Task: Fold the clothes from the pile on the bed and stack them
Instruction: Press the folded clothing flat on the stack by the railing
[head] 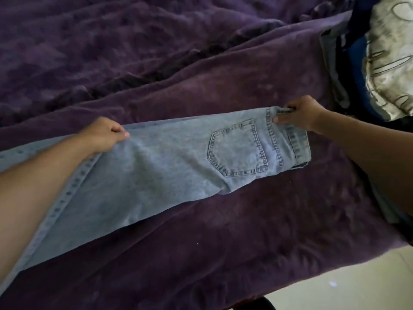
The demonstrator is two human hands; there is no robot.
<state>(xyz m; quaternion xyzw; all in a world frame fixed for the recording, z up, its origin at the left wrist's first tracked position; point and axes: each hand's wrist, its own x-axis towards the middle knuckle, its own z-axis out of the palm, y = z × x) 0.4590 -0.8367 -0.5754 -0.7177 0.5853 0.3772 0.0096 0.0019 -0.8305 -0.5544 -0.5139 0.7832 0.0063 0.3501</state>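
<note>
Jeans [156, 166], one pair; one bedspread [245, 220]

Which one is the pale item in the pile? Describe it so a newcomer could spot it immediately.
Start at the big purple blanket and go right, past the right hand gripping the jeans, to the clothes pile. On it lies a cream cloth with grey looped outlines, the only pale piece among dark blue and grey ones.
</note>
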